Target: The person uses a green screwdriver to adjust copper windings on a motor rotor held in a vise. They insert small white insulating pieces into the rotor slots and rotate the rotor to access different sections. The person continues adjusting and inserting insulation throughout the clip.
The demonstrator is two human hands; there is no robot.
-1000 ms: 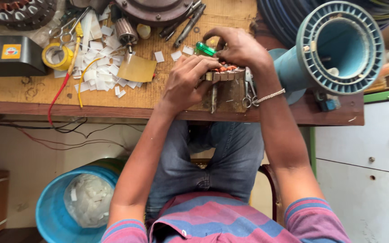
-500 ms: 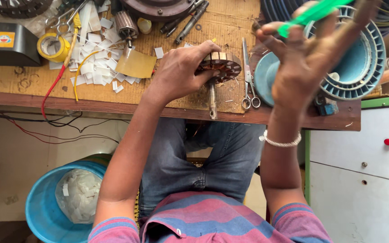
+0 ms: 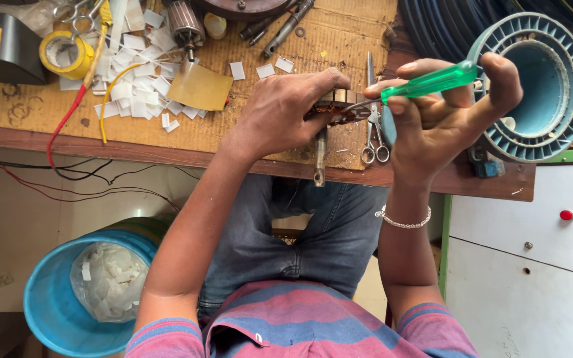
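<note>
My left hand (image 3: 286,113) grips a small motor armature (image 3: 337,105) on the cardboard-covered workbench (image 3: 247,142). The armature's steel shaft (image 3: 320,161) points toward me over the bench edge. My right hand (image 3: 442,129) holds a green-handled screwdriver (image 3: 432,81), and its thin blade reaches left to the armature's windings. A bead bracelet sits on my right wrist. My left fingers hide most of the armature.
Scissors (image 3: 373,136) lie just right of the armature. A blue ribbed motor housing (image 3: 542,86) stands at the right. Cut white paper slips (image 3: 134,93), a yellow card (image 3: 200,86), a yellow tape roll (image 3: 65,53) and a second armature (image 3: 186,23) lie at the left. Below are a blue bucket (image 3: 54,311) and a white cabinet (image 3: 532,278).
My right hand lifted off the armature with the screwdriver, swung up and right, then came back down so the blade meets the armature. My left hand kept its hold.
</note>
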